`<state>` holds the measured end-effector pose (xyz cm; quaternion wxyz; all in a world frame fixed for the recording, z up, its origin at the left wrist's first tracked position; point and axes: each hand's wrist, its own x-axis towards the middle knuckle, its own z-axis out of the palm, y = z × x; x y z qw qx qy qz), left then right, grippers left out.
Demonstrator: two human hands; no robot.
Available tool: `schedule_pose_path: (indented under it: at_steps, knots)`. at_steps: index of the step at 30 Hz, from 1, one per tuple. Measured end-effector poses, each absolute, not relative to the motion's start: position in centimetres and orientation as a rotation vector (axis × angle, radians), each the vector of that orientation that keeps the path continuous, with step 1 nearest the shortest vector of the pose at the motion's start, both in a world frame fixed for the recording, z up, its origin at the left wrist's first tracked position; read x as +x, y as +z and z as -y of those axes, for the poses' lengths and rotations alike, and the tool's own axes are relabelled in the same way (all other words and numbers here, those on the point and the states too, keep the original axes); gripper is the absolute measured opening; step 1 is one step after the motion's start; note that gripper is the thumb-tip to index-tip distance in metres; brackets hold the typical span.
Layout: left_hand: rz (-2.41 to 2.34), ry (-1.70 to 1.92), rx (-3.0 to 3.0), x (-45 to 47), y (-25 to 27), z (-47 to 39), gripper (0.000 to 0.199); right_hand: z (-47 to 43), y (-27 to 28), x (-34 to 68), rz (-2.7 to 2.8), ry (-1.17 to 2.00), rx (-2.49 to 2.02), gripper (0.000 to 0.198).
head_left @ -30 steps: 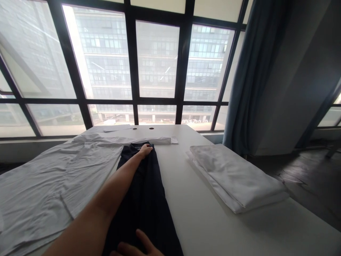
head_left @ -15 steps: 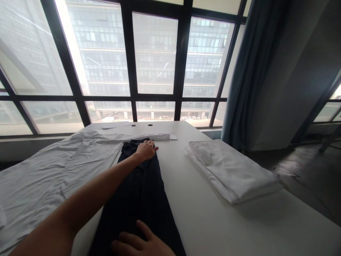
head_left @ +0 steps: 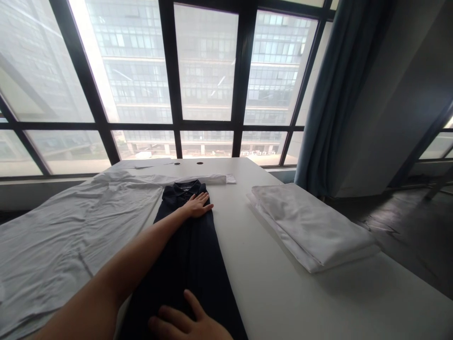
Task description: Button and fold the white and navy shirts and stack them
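Note:
A dark navy collared shirt (head_left: pixel 191 250) lies long and narrow on the white table, its collar (head_left: pixel 182 188) at the far end. My left hand (head_left: pixel 197 206) rests flat on the upper right part of the shirt, just below the collar, fingers spread. At the bottom edge, my right hand (head_left: pixel 193 321) lies over the near part of the shirt with its fingers apart; the wrist is cut off by the frame. Neither hand grips any cloth. My left forearm covers part of the shirt's left side.
White wrinkled cloth (head_left: pixel 78 231) spreads over the left of the table (head_left: pixel 255 264), one strip reaching behind the collar. Folded white cloth (head_left: pixel 311 222) lies on the right. Beyond the table are large windows (head_left: pixel 207 66) and a blue curtain (head_left: pixel 322 123).
My left hand has moved off the collar, slightly down and to the right, and its fingers have straightened out. The collar now shows. My right hand has barely moved.

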<state>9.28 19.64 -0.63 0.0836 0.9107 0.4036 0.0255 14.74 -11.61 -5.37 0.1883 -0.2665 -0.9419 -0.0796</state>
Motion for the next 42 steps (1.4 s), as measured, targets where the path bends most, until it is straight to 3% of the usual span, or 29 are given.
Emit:
schedule_pose_path:
  at_steps: [5, 11, 19, 26, 33, 39, 42]
  knots:
    - [-1.176, 0.050, 2.696, 9.0, 0.0, -19.8, 0.071, 11.5, -3.9, 15.1, 2.727, -0.233, -0.711, 0.037]
    - [-1.310, 0.409, 2.684, 2.1, 0.6, -21.5, 0.066, 11.8, -3.3, 15.4, 2.733, -0.168, -0.728, 0.037]
    - [-1.637, 0.100, 2.558, -2.8, -1.8, -24.8, 0.071, 11.8, -4.8, 14.8, 2.714, -0.091, -0.776, 0.038]
    - [-1.738, 0.151, 2.567, -1.5, -0.8, -24.0, 0.070, 11.8, -3.5, 15.5, 2.741, 0.100, -0.806, 0.046]
    - [-1.331, 0.242, 2.790, -2.8, 0.6, -11.6, 0.067, 13.9, 1.8, 16.2, 2.679, 0.417, -0.802, 0.068]
    - [-0.933, 0.158, 2.815, -6.3, 0.6, 5.0, 0.065, 12.0, 3.1, 17.9, 2.334, 0.112, -0.986, 0.037]
    - [-0.761, 0.146, 2.803, -7.3, 1.9, 12.7, 0.066, 9.7, 2.6, 20.4, 2.237, -0.045, -1.243, 0.035]
